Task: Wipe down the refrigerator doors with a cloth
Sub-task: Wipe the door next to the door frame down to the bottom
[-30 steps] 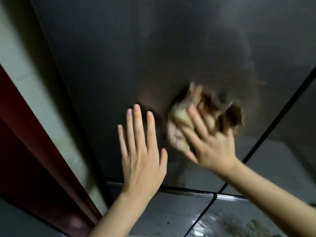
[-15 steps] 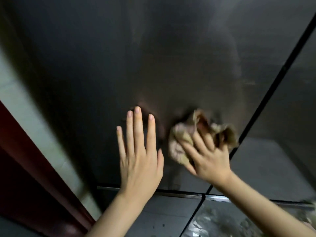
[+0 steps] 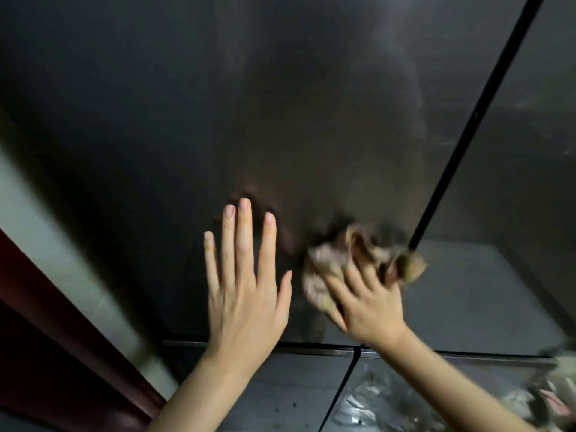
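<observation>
Cloth (image 3: 336,263), brown and all scrunched up, sits under the right hand (image 3: 371,304). That hand's fingers (image 3: 352,282) bend over it and hold it against the dark refrigerator door (image 3: 218,120). It looks blurry. Just past those fingers, on the right, runs the black gap (image 3: 467,120) between the two doors. The left hand (image 3: 243,294) lies flat on the same door, just beside the cloth. Its fingers (image 3: 243,238) are straight, a little spread, and hold nothing.
</observation>
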`<state>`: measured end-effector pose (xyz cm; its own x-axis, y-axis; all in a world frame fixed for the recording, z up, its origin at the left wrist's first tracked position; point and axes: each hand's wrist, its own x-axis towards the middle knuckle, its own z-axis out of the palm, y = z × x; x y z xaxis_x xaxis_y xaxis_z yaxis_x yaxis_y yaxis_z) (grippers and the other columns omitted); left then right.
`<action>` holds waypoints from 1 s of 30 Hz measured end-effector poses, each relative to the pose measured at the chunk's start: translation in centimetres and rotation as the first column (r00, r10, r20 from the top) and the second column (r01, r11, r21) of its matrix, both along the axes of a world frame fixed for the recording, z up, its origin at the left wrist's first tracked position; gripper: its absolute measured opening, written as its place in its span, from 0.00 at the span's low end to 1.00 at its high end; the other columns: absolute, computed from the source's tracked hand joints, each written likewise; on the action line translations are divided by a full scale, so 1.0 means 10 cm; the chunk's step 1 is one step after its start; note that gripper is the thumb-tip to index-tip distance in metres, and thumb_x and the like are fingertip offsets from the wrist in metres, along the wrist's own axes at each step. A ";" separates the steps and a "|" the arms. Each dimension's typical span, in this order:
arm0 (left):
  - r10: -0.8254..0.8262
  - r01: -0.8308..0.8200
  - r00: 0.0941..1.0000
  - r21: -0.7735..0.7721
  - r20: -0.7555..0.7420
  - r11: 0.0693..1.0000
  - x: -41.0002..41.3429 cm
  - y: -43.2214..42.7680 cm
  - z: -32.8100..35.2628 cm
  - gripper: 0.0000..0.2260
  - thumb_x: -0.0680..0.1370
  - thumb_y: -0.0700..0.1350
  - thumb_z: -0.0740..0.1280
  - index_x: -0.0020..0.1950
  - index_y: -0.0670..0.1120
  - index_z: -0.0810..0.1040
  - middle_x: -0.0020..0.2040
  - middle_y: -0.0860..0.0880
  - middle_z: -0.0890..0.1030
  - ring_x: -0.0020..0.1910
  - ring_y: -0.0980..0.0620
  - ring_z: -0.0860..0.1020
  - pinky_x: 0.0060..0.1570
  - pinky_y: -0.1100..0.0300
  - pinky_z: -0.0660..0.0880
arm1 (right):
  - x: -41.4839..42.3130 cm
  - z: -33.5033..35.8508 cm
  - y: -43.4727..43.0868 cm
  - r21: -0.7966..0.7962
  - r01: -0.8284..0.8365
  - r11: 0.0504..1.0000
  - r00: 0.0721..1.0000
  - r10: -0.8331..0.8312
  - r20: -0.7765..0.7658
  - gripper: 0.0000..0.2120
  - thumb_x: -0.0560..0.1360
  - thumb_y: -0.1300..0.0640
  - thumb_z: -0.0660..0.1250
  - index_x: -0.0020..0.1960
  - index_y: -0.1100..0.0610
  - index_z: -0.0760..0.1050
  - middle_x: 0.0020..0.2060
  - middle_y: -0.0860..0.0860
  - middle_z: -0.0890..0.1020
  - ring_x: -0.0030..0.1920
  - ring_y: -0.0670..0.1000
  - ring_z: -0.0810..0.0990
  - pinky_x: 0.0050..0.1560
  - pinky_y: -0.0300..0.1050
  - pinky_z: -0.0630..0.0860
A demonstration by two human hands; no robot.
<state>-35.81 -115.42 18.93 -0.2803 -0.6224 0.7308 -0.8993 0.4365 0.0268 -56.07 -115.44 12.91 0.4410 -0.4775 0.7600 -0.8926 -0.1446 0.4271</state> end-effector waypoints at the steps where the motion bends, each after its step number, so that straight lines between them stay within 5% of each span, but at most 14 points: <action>1: 0.003 -0.003 1.000 -0.004 0.008 1.000 0.02 0.00 -0.01 0.35 0.76 0.51 0.63 0.77 0.41 0.52 0.77 0.37 0.48 0.77 0.38 0.49 0.72 0.38 0.54 | -0.05 -0.21 0.07 0.099 0.004 0.995 1.000 -0.002 -0.020 0.16 0.79 0.45 0.51 0.62 0.49 0.69 0.64 0.53 0.67 0.57 0.54 0.76 0.46 0.45 0.66; 3: 0.016 -0.016 1.000 -0.004 0.024 1.000 0.07 0.00 -0.02 0.34 0.76 0.51 0.63 0.77 0.41 0.52 0.77 0.37 0.48 0.77 0.38 0.49 0.72 0.38 0.55 | -0.09 -0.26 0.13 0.194 0.009 0.981 1.000 -0.004 -0.027 0.17 0.76 0.44 0.55 0.62 0.47 0.69 0.61 0.50 0.68 0.44 0.51 0.82 0.36 0.41 0.69; 5: 0.030 -0.030 0.999 0.001 0.020 1.000 0.11 0.00 -0.03 0.34 0.76 0.50 0.63 0.77 0.41 0.53 0.77 0.37 0.48 0.77 0.38 0.49 0.72 0.38 0.54 | -0.03 0.05 0.11 0.130 0.011 0.991 1.000 -0.008 -0.029 0.21 0.72 0.42 0.58 0.63 0.47 0.68 0.62 0.50 0.68 0.39 0.51 0.81 0.35 0.41 0.67; 8: 0.048 -0.048 0.999 0.017 0.001 0.999 0.12 0.02 -0.06 0.34 0.76 0.50 0.63 0.77 0.40 0.53 0.77 0.37 0.49 0.77 0.38 0.49 0.72 0.38 0.54 | 0.18 0.80 -0.05 -0.106 0.019 0.994 0.990 -0.004 0.139 0.25 0.73 0.43 0.58 0.66 0.51 0.66 0.66 0.56 0.64 0.55 0.58 0.73 0.48 0.49 0.65; 10: 0.046 -0.046 0.999 0.021 -0.006 0.999 0.13 0.03 -0.10 0.34 0.75 0.50 0.63 0.77 0.40 0.54 0.77 0.36 0.49 0.77 0.38 0.49 0.72 0.38 0.54 | 0.31 1.05 -0.20 -0.207 0.049 0.977 0.966 0.006 0.259 0.26 0.75 0.45 0.57 0.71 0.54 0.64 0.71 0.60 0.58 0.72 0.60 0.59 0.65 0.58 0.58; 12: 0.049 -0.048 0.999 0.035 -0.010 0.998 0.16 0.03 -0.14 0.34 0.75 0.50 0.63 0.77 0.40 0.54 0.77 0.37 0.49 0.77 0.39 0.49 0.72 0.39 0.54 | 0.38 0.85 -0.24 -0.200 0.038 0.979 0.979 0.003 0.203 0.25 0.77 0.45 0.56 0.71 0.54 0.64 0.73 0.61 0.55 0.76 0.59 0.50 0.70 0.60 0.50; 16: 0.093 -0.092 0.996 0.068 -0.006 0.993 0.32 0.01 -0.22 0.35 0.74 0.49 0.64 0.77 0.40 0.54 0.77 0.37 0.49 0.77 0.39 0.49 0.73 0.39 0.53 | 0.20 -0.31 -0.01 0.195 -0.067 0.978 0.987 0.093 -0.129 0.18 0.80 0.48 0.48 0.65 0.50 0.67 0.71 0.54 0.62 0.67 0.52 0.67 0.48 0.43 0.68; 19: 0.118 -0.116 0.993 0.088 -0.026 0.989 0.46 0.00 -0.23 0.35 0.75 0.49 0.64 0.77 0.40 0.53 0.77 0.36 0.49 0.77 0.38 0.49 0.72 0.39 0.54 | 0.24 -0.19 0.04 0.340 -0.105 0.934 0.982 0.153 -0.115 0.21 0.76 0.45 0.58 0.68 0.47 0.67 0.71 0.45 0.63 0.52 0.44 0.78 0.36 0.39 0.66; 23: 0.142 -0.133 0.987 0.105 -0.078 0.985 0.60 -0.01 -0.23 0.35 0.75 0.49 0.63 0.77 0.40 0.52 0.77 0.36 0.49 0.77 0.38 0.48 0.72 0.38 0.54 | 0.73 0.72 -0.17 0.054 -0.177 0.983 0.984 0.175 0.034 0.26 0.74 0.44 0.62 0.70 0.50 0.70 0.72 0.52 0.62 0.59 0.50 0.69 0.44 0.46 0.62; 26: 0.155 -0.142 0.982 0.119 -0.106 0.983 0.70 -0.03 -0.26 0.36 0.75 0.49 0.63 0.77 0.40 0.51 0.77 0.36 0.49 0.77 0.39 0.48 0.73 0.39 0.53 | 0.99 0.87 -0.37 -0.056 -0.153 0.987 0.985 0.157 0.072 0.26 0.75 0.46 0.60 0.71 0.55 0.68 0.74 0.56 0.58 0.73 0.56 0.60 0.64 0.49 0.60; 28: 0.178 -0.163 0.978 0.139 -0.110 0.977 0.78 -0.05 -0.30 0.37 0.74 0.49 0.64 0.77 0.40 0.50 0.77 0.36 0.49 0.77 0.39 0.48 0.73 0.39 0.53 | 0.96 0.47 -0.39 0.011 -0.187 0.982 0.980 0.187 -0.061 0.26 0.76 0.48 0.60 0.71 0.57 0.66 0.75 0.59 0.56 0.74 0.58 0.57 0.70 0.52 0.57; 30: 0.207 -0.186 0.972 0.171 -0.115 0.968 0.87 -0.05 -0.33 0.37 0.74 0.49 0.64 0.77 0.40 0.50 0.77 0.36 0.48 0.77 0.39 0.48 0.73 0.39 0.54 | 0.88 -0.07 -0.31 0.181 -0.186 0.966 0.958 0.220 -0.185 0.23 0.79 0.48 0.55 0.71 0.55 0.63 0.76 0.58 0.53 0.70 0.53 0.67 0.57 0.47 0.70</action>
